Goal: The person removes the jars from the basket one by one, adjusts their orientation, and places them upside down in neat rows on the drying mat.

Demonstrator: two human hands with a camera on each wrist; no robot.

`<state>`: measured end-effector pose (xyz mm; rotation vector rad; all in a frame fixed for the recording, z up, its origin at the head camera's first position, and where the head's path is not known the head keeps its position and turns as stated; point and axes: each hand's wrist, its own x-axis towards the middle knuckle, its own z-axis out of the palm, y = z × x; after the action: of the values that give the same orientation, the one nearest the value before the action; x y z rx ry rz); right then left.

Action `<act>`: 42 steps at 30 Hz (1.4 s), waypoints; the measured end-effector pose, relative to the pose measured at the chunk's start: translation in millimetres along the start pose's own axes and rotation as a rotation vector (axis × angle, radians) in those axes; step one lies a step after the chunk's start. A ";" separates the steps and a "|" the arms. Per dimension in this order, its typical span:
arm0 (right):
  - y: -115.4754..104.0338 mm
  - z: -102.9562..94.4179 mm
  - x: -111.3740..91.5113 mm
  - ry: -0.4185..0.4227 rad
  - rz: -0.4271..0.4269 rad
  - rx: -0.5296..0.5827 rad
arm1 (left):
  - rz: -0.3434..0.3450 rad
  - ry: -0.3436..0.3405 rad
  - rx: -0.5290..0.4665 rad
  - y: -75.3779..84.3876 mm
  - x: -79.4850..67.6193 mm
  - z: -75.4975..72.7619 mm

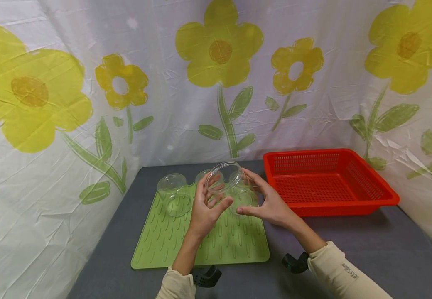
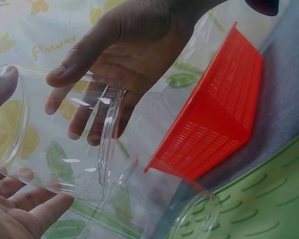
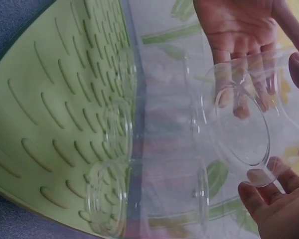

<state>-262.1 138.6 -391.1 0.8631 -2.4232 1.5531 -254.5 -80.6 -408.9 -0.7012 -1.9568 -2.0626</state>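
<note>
Between my two hands is a clear, see-through jar (image 1: 223,177), tilted on its side above a green mat (image 1: 223,249). My left hand (image 1: 204,214) grips its left side, thumb in front and fingers behind. On the right side my right hand (image 1: 273,205) holds it, and its fingers show through the clear wall in the left wrist view. Behind the hands, three similar jars stand on the mat: a left jar (image 1: 174,195), a middle jar (image 1: 200,176) partly hidden by the left hand, and a right jar (image 1: 246,202) partly covered by the right hand.
To the right of the mat sits a red perforated basket (image 1: 332,204) with nothing visible inside. The grey table (image 1: 111,253) meets a flower-printed curtain (image 1: 163,124) at the back and sides.
</note>
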 end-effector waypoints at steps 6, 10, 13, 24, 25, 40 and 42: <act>0.9 -0.2 -1.6 0.013 0.001 -0.008 | -0.007 -0.007 -0.017 0.4 -1.1 0.3; 1.3 0.0 -2.6 0.020 -0.011 -0.012 | -0.016 -0.013 -0.018 0.2 -1.6 0.2; 2.2 0.3 -3.4 0.025 -0.025 -0.017 | -0.019 -0.022 -0.021 -1.1 -1.8 -0.3; 3.5 -4.8 -7.4 0.019 -0.046 0.002 | -0.018 -0.061 0.039 -1.4 -3.3 -4.5; 4.4 -5.6 -8.0 0.015 -0.050 0.005 | -0.021 -0.064 0.060 -1.0 -3.2 -5.7; 8.2 -4.9 -12.2 -0.054 -0.092 -0.131 | 0.043 -0.168 0.394 17.3 1.9 -19.5; 7.0 -5.1 -12.2 -0.057 -0.120 -0.175 | 0.047 -0.184 0.434 21.1 3.3 -19.6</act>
<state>-256.7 149.9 -399.2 1.0096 -2.4507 1.2700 -251.3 -101.2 -388.9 -0.8461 -2.3528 -1.5098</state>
